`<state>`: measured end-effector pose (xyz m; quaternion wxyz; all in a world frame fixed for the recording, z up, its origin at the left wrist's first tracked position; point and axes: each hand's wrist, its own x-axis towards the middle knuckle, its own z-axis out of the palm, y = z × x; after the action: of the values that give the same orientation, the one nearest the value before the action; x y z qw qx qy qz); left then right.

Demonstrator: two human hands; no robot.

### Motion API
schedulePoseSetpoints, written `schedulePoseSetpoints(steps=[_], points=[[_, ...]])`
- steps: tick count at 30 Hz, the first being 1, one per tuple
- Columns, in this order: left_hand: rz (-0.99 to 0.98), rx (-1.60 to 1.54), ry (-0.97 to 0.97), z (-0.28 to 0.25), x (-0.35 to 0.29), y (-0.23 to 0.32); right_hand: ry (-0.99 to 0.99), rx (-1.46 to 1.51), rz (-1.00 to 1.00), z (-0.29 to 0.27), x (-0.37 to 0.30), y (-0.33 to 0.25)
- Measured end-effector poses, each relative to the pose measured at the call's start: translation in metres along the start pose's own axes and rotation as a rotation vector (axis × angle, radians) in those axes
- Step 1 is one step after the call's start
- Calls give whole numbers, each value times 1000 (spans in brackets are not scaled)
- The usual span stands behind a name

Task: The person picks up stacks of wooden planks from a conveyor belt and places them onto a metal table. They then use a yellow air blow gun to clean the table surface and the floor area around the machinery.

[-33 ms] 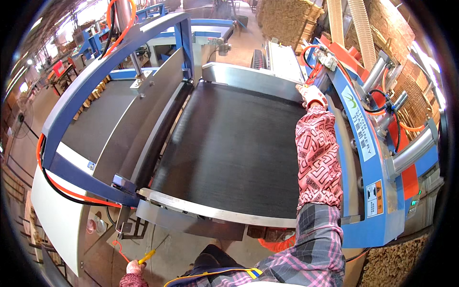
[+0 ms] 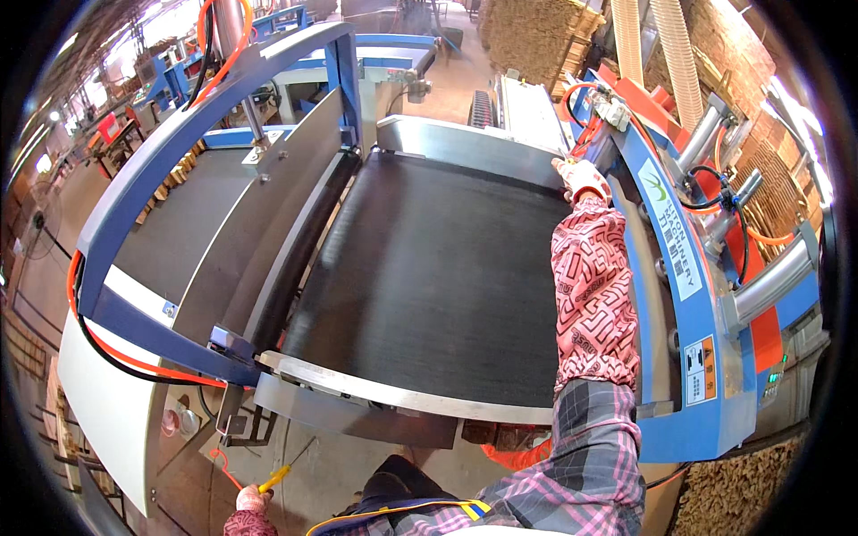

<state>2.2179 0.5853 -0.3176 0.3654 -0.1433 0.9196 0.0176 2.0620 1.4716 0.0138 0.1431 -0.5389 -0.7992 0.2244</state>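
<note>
My right arm reaches across the machine's black conveyor belt (image 2: 438, 277). My right hand (image 2: 587, 181), in a pale glove with a red pattern, is closed at the right end of the metal side plate (image 2: 474, 150) on the belt's far side. What its fingers grip, if anything, is hidden. Low on the left, my gloved left hand (image 2: 251, 500) is wrapped round the yellow handle of a screwdriver-like tool (image 2: 277, 478). The tool's thin shaft points up and right, away from the machine's near rail (image 2: 402, 393). An orange cord (image 2: 221, 464) runs up from beside this hand.
A blue frame (image 2: 206, 134) with a metal plate (image 2: 268, 214) spans the belt's left side. Wood pieces (image 2: 170, 183) lie beyond it. On the right stands a blue press section (image 2: 675, 259) with cylinders (image 2: 773, 272) and orange hoses. Stacked wood (image 2: 536, 40) stands at the back.
</note>
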Motion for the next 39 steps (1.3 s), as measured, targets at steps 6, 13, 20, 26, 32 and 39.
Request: schedulePoseSetpoints(steps=[6, 13, 20, 26, 32, 39], points=[[9, 44, 19, 4, 8, 4, -89, 237, 1, -4, -19, -2], [15, 44, 23, 5, 12, 3, -144, 169, -25, 3, -34, -5], [178, -29, 115, 8, 13, -13, -105, 142, 47, -9, -72, -1], [1088, 457, 538, 74, 99, -82, -254, 288, -222, -52, -117, 55], [589, 55, 92, 74, 100, -82, 46, 325, -499, -136, -366, 74], [522, -19, -204, 119, 154, -148, 276, 252, -582, -221, -564, 216]])
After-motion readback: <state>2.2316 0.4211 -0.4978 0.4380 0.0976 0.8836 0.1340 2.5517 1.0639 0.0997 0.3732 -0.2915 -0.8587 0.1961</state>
